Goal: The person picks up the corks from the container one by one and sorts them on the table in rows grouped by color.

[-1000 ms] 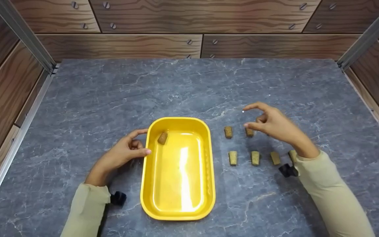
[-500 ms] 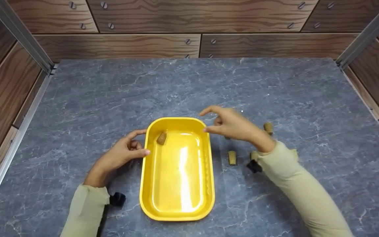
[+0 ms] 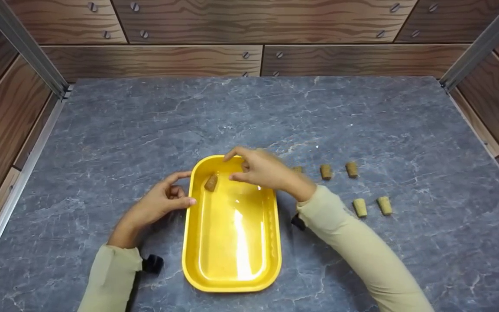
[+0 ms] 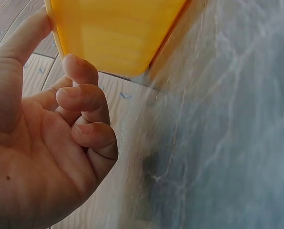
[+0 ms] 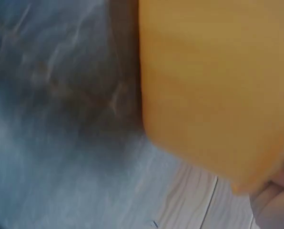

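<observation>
A yellow plastic tray stands on the table, with one brown cork stopper lying near its far left corner. My left hand grips the tray's left rim, thumb tip over the edge and index finger against the outer side; in the left wrist view its other fingers curl loosely. Over the tray's far right part, my right hand has thumb and index finger spread apart, with nothing seen between them. The right wrist view shows mostly the tray's outer wall and a bit of that hand at the edge.
Right of the tray lie brown corks in a far row and paler corks in a nearer row. The right forearm covers part of both rows. Wood-patterned panels border the grey marbled table.
My right hand has moved left from above the corks to over the tray, its thumb and index finger still apart. The left hand, the tray and the cork inside have stayed put.
</observation>
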`<state>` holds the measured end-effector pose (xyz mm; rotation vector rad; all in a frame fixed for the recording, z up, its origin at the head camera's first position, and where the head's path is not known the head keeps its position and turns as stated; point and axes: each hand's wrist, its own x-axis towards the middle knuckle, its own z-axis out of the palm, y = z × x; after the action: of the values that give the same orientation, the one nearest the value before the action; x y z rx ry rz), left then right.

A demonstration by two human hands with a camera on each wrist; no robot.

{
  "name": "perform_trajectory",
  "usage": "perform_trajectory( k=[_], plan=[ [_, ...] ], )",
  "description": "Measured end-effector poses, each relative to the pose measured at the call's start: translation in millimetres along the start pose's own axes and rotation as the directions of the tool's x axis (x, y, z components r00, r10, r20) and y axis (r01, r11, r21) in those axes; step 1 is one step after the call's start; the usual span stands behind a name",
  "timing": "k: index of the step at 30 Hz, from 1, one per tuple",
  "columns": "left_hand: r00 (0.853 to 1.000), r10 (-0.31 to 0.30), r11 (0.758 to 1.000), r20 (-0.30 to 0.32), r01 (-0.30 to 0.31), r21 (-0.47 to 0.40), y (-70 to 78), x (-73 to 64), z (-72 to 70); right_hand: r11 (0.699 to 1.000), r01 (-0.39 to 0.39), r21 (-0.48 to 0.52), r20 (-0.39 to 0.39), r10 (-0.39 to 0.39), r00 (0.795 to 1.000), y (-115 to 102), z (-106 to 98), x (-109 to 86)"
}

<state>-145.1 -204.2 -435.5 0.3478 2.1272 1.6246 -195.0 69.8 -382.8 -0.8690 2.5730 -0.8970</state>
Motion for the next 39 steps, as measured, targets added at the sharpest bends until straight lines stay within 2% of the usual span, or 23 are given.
perform_trajectory(
  k=[5, 11, 16, 22, 28, 39],
  plan=[
    [1.0, 0.005, 1.0, 0.021, -0.005, -0.004, -2.1, -1.3, -1.6, 0.995, -0.003, -0.103, 0.065, 0.009, 0.998, -7.3, 11.5, 12.9],
    [1.0, 0.005, 1.0, 0.013, -0.005, 0.001, -2.7, -1.3, -1.5, 0.968, 0.028, -0.251, 0.125, 0.003, 0.992, -11.9, 22.5, 23.9],
    [1.0, 0.008, 1.0, 0.006, -0.008, -0.004, -1.0, -0.7, -0.7, 0.95, 0.028, -0.31, 0.169, 0.026, 0.985, -9.9, 28.8, 28.2],
    [1.0, 0.015, 1.0, 0.005, -0.015, -0.011, 0.3, -0.2, -1.0, 0.935, 0.025, -0.355, 0.201, 0.05, 0.978, -6.4, 31.5, 31.3],
    [1.0, 0.01, 1.0, 0.006, -0.01, 0.002, -0.5, 0.4, -1.3, 0.932, 0.038, -0.361, 0.234, 0.051, 0.971, -3.8, 34.6, 32.3],
    [1.0, -0.01, 1.0, 0.01, 0.01, 0.005, -0.3, 0.0, -0.1, 0.936, 0.052, -0.349, 0.213, 0.025, 0.977, -0.6, 35.5, 28.0]
  ],
)
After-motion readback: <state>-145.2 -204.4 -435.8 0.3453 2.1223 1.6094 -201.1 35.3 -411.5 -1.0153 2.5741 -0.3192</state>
